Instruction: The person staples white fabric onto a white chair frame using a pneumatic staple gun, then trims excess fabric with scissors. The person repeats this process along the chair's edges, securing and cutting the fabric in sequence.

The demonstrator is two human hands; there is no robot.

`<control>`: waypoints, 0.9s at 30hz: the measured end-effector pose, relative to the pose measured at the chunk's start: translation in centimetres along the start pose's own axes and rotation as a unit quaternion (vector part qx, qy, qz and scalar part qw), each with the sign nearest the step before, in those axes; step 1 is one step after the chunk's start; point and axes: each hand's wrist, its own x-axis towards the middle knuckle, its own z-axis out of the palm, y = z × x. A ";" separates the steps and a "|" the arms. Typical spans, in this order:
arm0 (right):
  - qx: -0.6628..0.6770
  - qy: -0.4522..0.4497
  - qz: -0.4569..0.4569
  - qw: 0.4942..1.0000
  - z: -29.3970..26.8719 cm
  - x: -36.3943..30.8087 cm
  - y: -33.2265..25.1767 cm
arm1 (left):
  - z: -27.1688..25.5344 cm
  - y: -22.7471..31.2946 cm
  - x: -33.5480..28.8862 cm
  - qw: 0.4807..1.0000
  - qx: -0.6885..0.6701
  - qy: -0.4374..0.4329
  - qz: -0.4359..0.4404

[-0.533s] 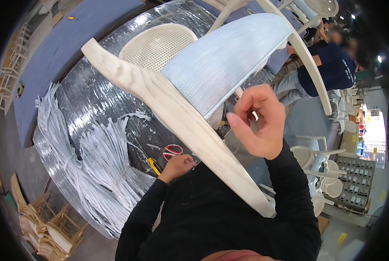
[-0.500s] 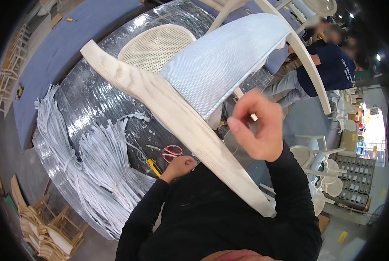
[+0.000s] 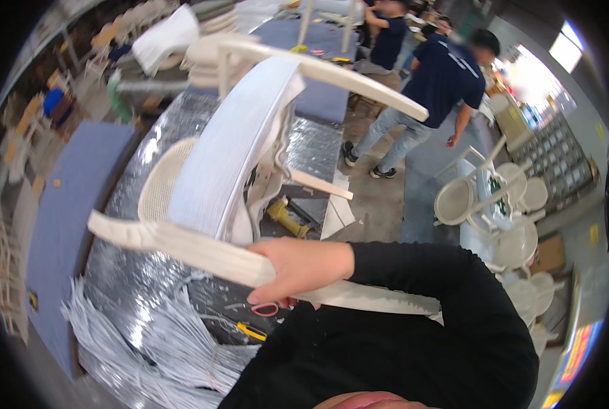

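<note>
In a busy furniture workshop, a blue-grey padded bench runs along the left beside a worktable covered in shiny plastic film. At the table's near end lie bundles of pale grey strips, spread loose at their tops.

Right of them, a pale wooden chair rests tipped on its side over the table, its round cane panel to the left of a light-blue woven seat. A yellow cutter and red-handled scissors lie just below its near wooden member.

At centre, the person's right hand grasps that member, fingers closed over the wood, some tips hidden; the left hand is out of sight, so its fingers cannot be told.

The frame looks stiff and fairly bulky, likely awkward to turn rather than fragile; the bare wood seems the sure hold, while the fabric and cane look softer and easier to mark. The film beneath may let it slide.

A yellow tool sits beyond the hand. Farther right, a co-worker in a navy shirt stands near more pale chairs.
</note>
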 end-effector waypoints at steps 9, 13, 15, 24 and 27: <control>-0.142 0.005 -0.192 0.971 1.2 -12.5 -3.2 | -0.8 2.3 -2.7 0.936 0.100 0.142 0.308; -0.020 -0.116 -0.207 0.971 -3.1 -19.5 -8.3 | 0.3 9.2 -10.1 0.828 0.077 0.160 0.532; 0.090 -0.131 -0.259 0.953 -7.2 -22.2 -8.3 | 4.4 11.4 -15.3 0.795 0.032 0.090 0.599; 0.024 0.196 -0.376 0.905 -26.7 -19.5 -1.8 | 17.5 9.2 -31.4 0.608 0.182 0.253 0.730; 0.068 0.150 -0.342 0.925 -31.6 -16.2 -0.6 | 22.1 6.7 -32.8 0.619 0.181 0.330 0.690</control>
